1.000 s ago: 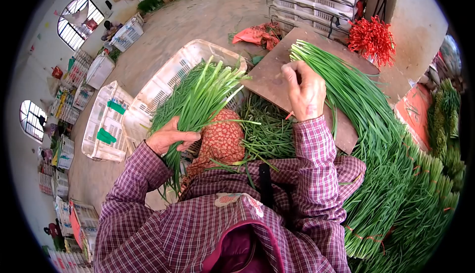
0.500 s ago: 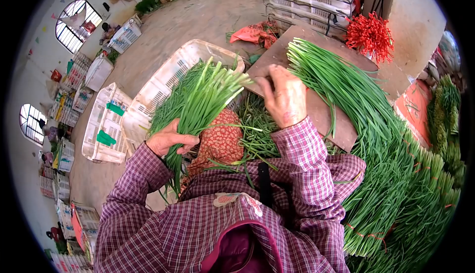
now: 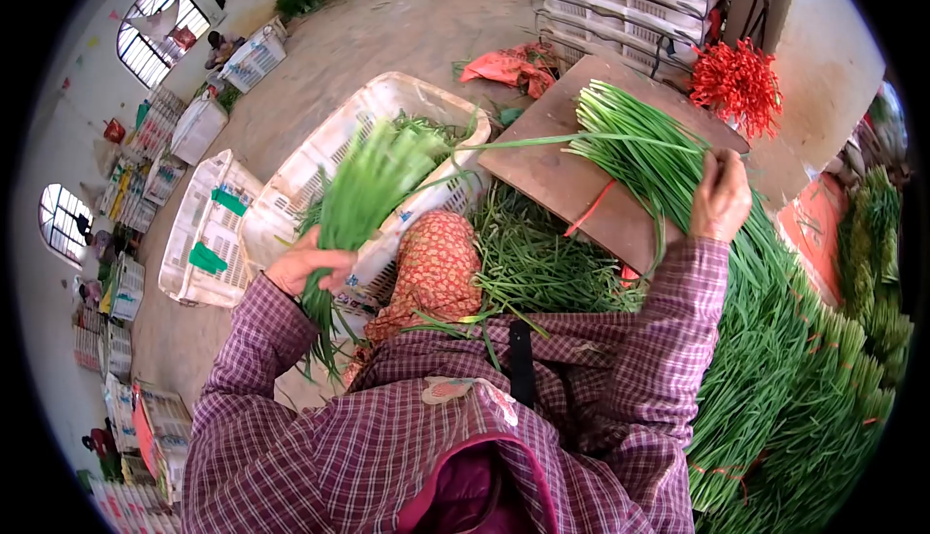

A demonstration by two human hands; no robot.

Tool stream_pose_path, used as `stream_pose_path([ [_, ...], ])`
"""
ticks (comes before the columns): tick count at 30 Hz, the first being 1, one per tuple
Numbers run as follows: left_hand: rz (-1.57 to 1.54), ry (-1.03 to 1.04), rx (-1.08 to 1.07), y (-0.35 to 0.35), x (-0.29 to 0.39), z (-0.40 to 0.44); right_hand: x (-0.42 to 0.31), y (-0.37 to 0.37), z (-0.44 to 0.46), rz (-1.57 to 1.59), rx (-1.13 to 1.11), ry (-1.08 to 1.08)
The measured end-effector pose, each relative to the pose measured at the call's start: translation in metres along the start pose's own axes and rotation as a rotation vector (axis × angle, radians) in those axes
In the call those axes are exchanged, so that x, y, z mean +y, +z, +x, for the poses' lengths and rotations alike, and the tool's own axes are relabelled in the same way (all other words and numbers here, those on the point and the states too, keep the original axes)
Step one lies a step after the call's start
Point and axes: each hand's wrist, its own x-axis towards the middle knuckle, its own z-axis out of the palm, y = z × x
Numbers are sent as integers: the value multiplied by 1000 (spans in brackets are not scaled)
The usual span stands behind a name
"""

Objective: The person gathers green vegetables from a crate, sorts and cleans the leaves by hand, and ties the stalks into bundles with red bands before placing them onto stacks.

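gripped in the left hand (image 3: 302, 265), a bunch of garlic chives (image 3: 373, 190) fans up near the white crate (image 3: 383, 98), while the right hand (image 3: 720, 200) pinches one long leaf (image 3: 601, 136) stretched above the brown board (image 3: 552, 171), apparently a picking-out step, and the next move calls for a light, clean release.

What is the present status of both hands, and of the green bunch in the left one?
Left hand gripping green bunch, blurred. Right hand pinching long leaf, stretched over brown board. Nothing plainly in the way.
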Motion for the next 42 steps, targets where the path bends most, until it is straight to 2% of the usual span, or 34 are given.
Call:
stream_pose_path([
  [2, 27, 72, -28, -4, 5, 2, -5, -5, -6, -9, -36, -36],
  [4, -73, 141, 133, 14, 15, 6, -25, -1, -24, -94, -517, -82],
  [6, -51, 190, 144, 31, 19, 20, -64, 13, -53, 60, -583, -205],
  [8, 129, 309, 258, 59, 24, 34, -107, 22, -75, 386, -865, -93],
  [10, 217, 425, 183, 80, 23, 47, -151, 18, -79, 748, -1062, 70],
  [11, 290, 461, 218, 93, 22, 55, -159, 30, -89, 862, -1068, 146],
  [12, 342, 611, 251, 104, 11, 71, -166, 44, -99, 976, -1072, 224],
  [14, 922, 943, 305, 125, -2, 83, -188, 49, -104, 1246, -964, 347],
  [15, 817, 800, 246, 139, -8, 81, -192, 47, -105, 1359, -920, 476],
  [16, 825, 823, 244, 149, -8, 72, -192, 55, -110, 1420, -766, 493],
  [18, 826, 638, 59, 151, 2, 53, -175, 54, -115, 1388, -808, 704],
  [20, 1001, 614, -116, 139, 17, 37, -160, 45, -109, 1453, -912, 752],
  [21, 911, 636, -169, 120, 10, 42, -157, 37, -103, 1512, -981, 798],
  [22, 749, 439, -179, 108, 19, 36, -156, 30, -98, 1572, -1052, 841],
  [24, 449, 290, -106, 85, 36, 34, -155, 28, -99, 1613, -1074, 822],
  [28, 474, 432, 55, 78, 58, 42, -159, 26, -105, 1665, -1218, 823],
  [30, 254, 564, -86, 86, 60, 54, -161, 27, -111, 1701, -1224, 805],
  [31, 92, 558, -187, 92, 64, 56, -161, 27, -114, 1726, -1260, 830],
  [32, 91, 557, -186, 90, 64, 66, -161, 27, -116, 1750, -1294, 856],
  [34, -250, 418, -414, 86, 61, 90, -163, 22, -114, 1701, -1341, 856],
  [36, -282, 434, -343, 96, 61, 98, -169, 18, -114, 1770, -1396, 935],
  [38, -346, 420, -703, 102, 66, 111, -172, 26, -120, 1728, -1388, 935],
  [40, -388, 413, -720, 106, 65, 114, -169, 28, -118, 1688, -1650, 897],
  [42, -340, 392, -657, 109, 67, 111, -167, 29, -117, 1675, -1669, 890],
])
